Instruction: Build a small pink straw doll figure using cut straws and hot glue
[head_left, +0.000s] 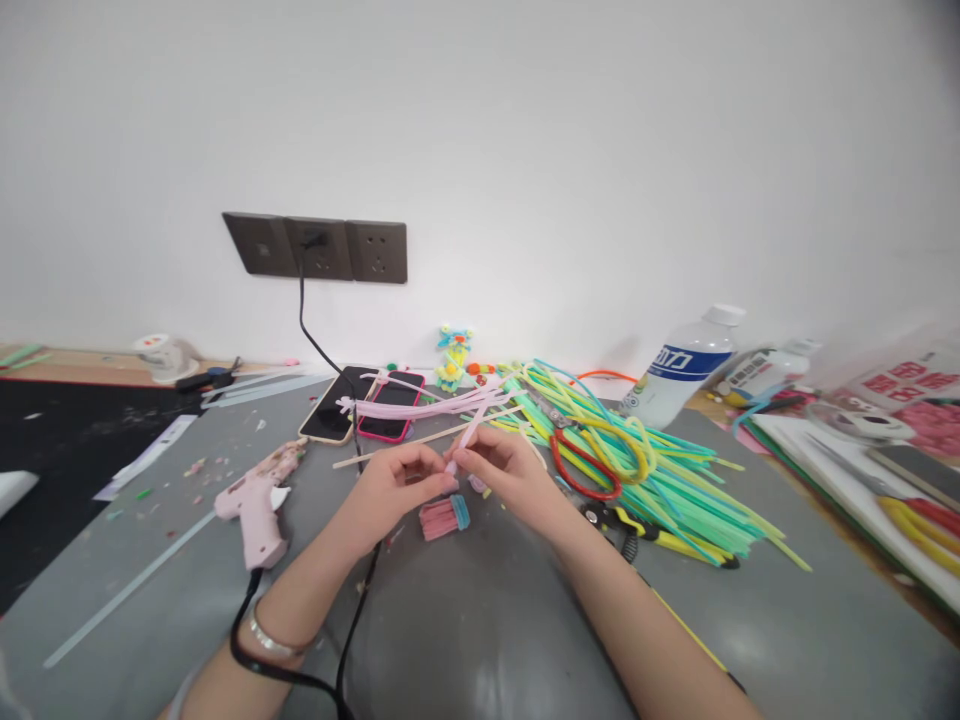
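My left hand point(399, 492) and my right hand point(511, 474) meet over the middle of the grey table, fingertips pinched together. Between them they hold a pale lilac pipe cleaner point(473, 424), one end of which sticks up past my right fingers. Its lower end is mostly hidden by the fingers. Just below the hands lies a small flat piece of pink and blue pipe cleaners point(444, 517). A small lilac coil point(477, 484) rests partly hidden under my right hand. Behind the hands a bundle of lilac pipe cleaners point(420, 408) lies across two phones.
At left lies a pink glue gun point(259, 505), its black cord crossing my left forearm. Right of my hands are green and yellow pipe cleaners point(660, 490), red-and-yellow-handled scissors point(585, 472) and yellow pliers point(664, 538). A water bottle point(679, 370) leans near the wall.
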